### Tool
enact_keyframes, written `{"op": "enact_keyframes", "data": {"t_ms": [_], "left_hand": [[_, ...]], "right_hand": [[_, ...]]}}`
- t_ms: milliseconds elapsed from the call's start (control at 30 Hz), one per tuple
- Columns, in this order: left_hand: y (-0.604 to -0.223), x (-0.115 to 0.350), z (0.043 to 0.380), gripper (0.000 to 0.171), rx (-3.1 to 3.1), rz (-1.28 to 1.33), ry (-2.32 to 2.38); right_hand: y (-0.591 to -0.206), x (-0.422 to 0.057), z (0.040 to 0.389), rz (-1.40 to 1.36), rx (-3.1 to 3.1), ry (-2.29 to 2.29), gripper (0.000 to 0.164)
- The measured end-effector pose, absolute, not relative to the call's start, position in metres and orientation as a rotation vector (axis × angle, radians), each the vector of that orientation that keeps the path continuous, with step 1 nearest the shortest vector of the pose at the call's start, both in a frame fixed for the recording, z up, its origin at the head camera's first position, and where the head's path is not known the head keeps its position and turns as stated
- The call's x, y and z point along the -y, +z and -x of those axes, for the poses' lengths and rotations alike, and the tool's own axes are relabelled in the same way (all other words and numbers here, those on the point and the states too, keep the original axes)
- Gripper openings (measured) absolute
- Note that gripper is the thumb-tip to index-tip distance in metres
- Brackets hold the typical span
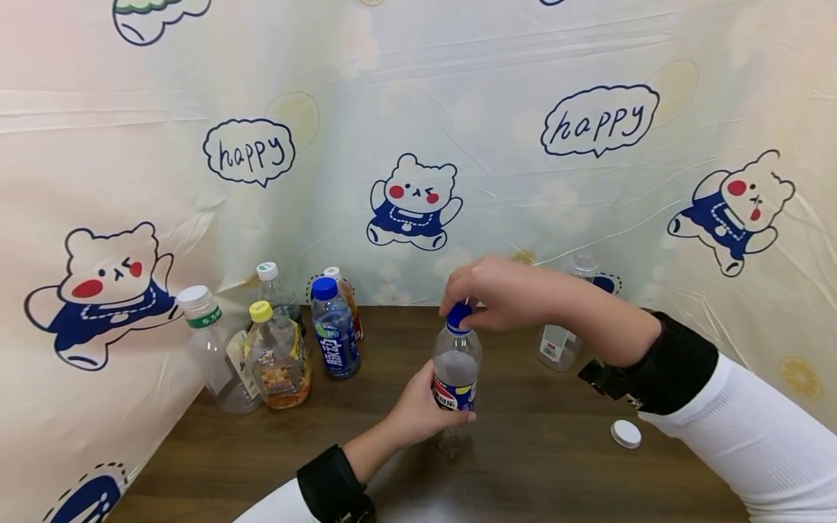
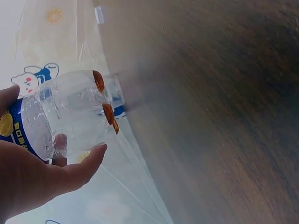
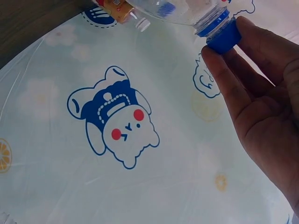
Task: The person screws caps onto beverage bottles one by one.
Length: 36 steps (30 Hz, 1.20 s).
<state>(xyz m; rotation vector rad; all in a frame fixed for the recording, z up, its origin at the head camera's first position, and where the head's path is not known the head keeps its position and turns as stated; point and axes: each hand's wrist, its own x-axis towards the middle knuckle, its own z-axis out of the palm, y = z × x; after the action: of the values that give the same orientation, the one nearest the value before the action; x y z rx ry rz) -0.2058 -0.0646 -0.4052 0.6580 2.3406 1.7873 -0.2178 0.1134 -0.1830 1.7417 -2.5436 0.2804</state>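
A clear plastic bottle (image 1: 455, 356) with a blue label stands upright in the middle of the head view. My left hand (image 1: 418, 410) grips it round the label, thumb across the front. In the left wrist view, brown liquid (image 2: 108, 112) shows in the base lobes of the bottle. From above, my right hand (image 1: 503, 294) pinches the blue cap (image 3: 225, 38) at the bottle's mouth between thumb and fingers. A strip of clear neck (image 3: 217, 30) shows between the cap and the blue ring below it in the right wrist view.
Several bottles stand at the left, among them a white-capped one (image 1: 219, 356), a yellow-capped one (image 1: 277, 363) and a blue-capped one (image 1: 336, 338). Behind my right forearm is an uncapped clear bottle (image 1: 559, 347). A white cap (image 1: 625, 434) lies on the brown table (image 1: 556, 472). A printed curtain (image 1: 497, 211) hangs behind.
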Motion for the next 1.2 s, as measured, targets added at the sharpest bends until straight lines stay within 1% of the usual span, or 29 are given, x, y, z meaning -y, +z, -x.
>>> {"op": "enact_keyframes", "data": {"t_ms": [400,600,667,733,833,1000,1200], "left_hand": [[-0.403,0.062,0.205,0.072,-2.353,-0.653,1.776],[-0.403,0.06,0.204,0.072,-2.35,-0.658,1.764],[-0.403,0.06,0.203,0.071,-2.352,-0.659,1.765],[-0.404,0.06,0.203,0.071,-2.353,-0.663,1.774],[-0.406,0.061,0.204,0.07,-2.35,-0.664,1.786],[-0.409,0.061,0.203,0.07,-2.331,-0.648,1.797],[-0.408,0.06,0.201,0.069,-2.327,-0.653,1.79]], "right_hand": [[-0.191,-0.11,0.22,-1.533,2.591,0.196,0.017],[-0.194,-0.105,0.22,-1.429,2.613,0.058,0.025],[-0.194,-0.106,0.219,-1.42,2.621,0.083,0.025],[-0.193,-0.109,0.218,-1.44,2.62,0.15,0.022],[-0.191,-0.114,0.217,-1.55,2.597,0.286,0.016],[-0.192,-0.12,0.216,-1.705,2.572,0.325,0.024],[-0.194,-0.121,0.216,-1.695,2.589,0.3,0.023]]}}
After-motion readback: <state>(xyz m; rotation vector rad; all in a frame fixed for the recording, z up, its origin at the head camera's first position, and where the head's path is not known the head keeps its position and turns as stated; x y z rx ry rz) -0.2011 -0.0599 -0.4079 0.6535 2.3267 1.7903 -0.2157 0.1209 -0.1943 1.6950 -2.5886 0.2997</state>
